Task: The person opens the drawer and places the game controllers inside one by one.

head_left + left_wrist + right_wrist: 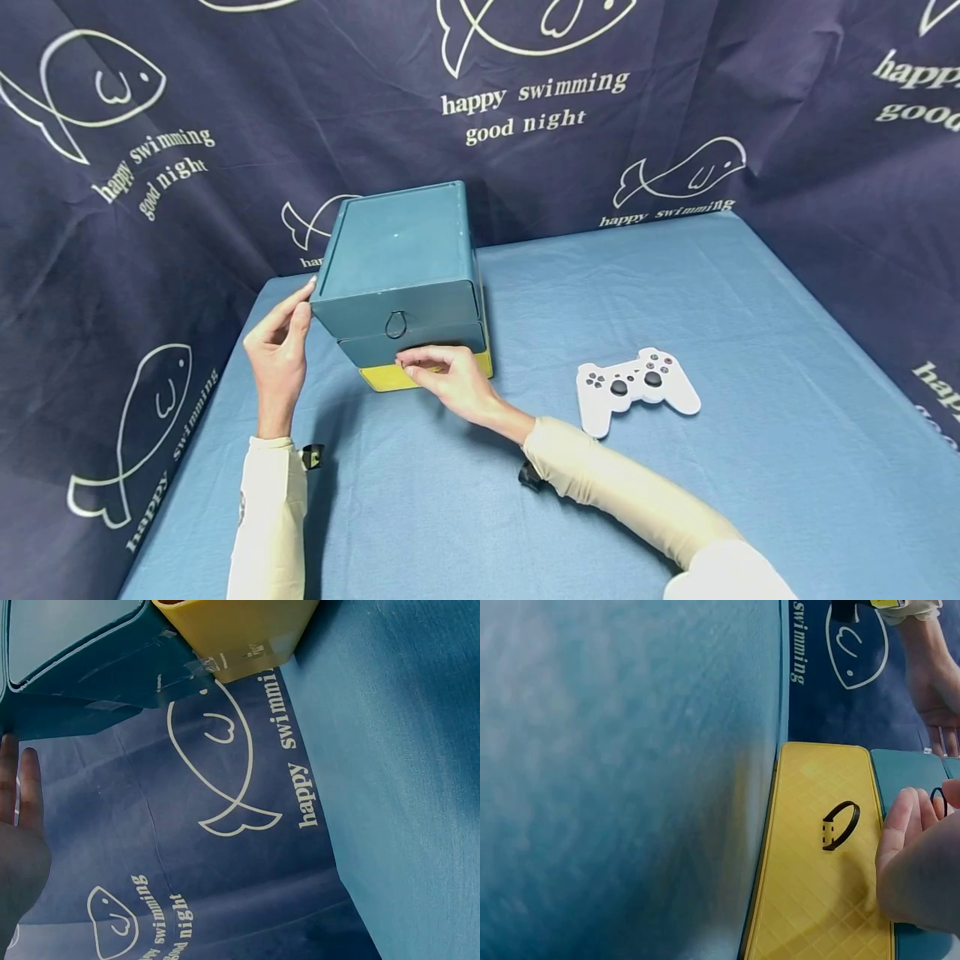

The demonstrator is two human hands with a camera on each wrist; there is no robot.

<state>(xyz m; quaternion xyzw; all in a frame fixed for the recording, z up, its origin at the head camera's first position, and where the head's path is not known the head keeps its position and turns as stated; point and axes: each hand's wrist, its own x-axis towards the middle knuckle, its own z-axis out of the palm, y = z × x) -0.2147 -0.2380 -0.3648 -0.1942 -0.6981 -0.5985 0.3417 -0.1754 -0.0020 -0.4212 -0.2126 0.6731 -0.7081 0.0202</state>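
A stacked drawer box (397, 242) with two teal tiers over a yellow bottom one stands at the back left of the table. My left hand (277, 358) touches its upper left front corner with straight fingers, seen also along the teal side in the left wrist view. With thumb and fingers, my right hand (459, 390) pinches the black loop handle (944, 799) of the middle teal drawer. Another loop handle (396, 324) hangs on the top drawer's front. Below my right hand, the yellow drawer (810, 885) has its own black loop (854, 821).
A white game controller (637, 387) lies on the blue tablecloth (787, 392), right of my right forearm. Dark blue printed fabric (540, 183) rises behind the table and along its sides, close behind the drawer box.
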